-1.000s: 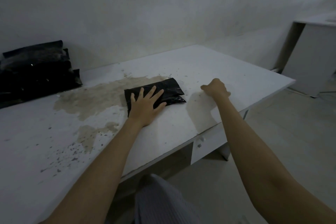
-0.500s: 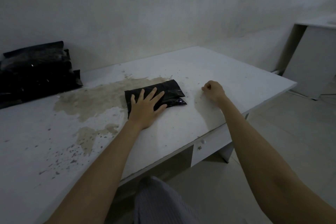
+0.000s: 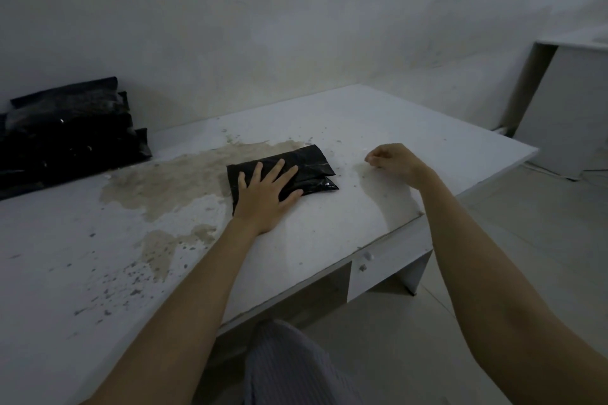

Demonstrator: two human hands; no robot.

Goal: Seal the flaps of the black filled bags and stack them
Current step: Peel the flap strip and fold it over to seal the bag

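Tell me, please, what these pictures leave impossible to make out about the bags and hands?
- Bag, head view: the left hand covers its near part, so the flap's seal is unclear.
- Stack of bags: cut by the left edge and too dark to count.
- Right hand: curled fingers hide anything pinched.

On the table [image 3: 378, 227], the bag [image 3: 312, 163] lies centrally under the left hand [image 3: 265, 194]. The right hand [image 3: 393, 159] rests at its three o'clock, apart. The stack of bags [image 3: 69, 131] sits at ten o'clock, against the wall [image 3: 296, 26].
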